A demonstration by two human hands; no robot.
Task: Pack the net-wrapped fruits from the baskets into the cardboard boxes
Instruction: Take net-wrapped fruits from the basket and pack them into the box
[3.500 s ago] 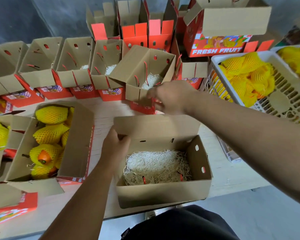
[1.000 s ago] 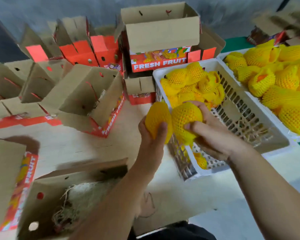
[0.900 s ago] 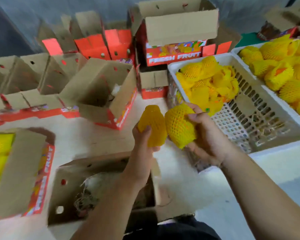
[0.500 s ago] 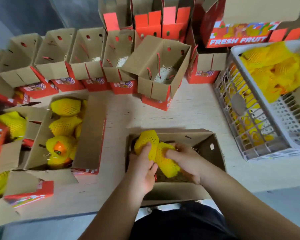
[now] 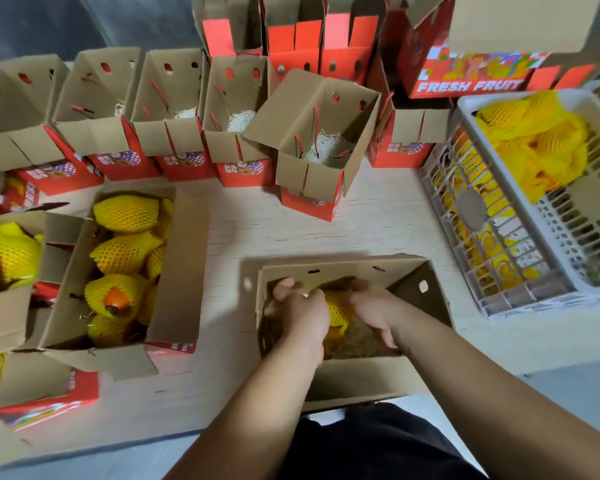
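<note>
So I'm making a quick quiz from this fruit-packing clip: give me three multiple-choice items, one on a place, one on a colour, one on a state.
1. Where is the white basket?
A. right of the near box
B. left of the near box
C. on the floor

2. What colour are the nets on the fruit?
A. white
B. yellow
C. green

3. What are both hands doing?
A. resting on the table
B. folding a flap
C. reaching inside the near box

Key: 1 A, it sits right of the near box. 2 B, the wrapped fruit shows yellow mesh. 3 C, the left hand and right hand are down in that box at the fruit.
</note>
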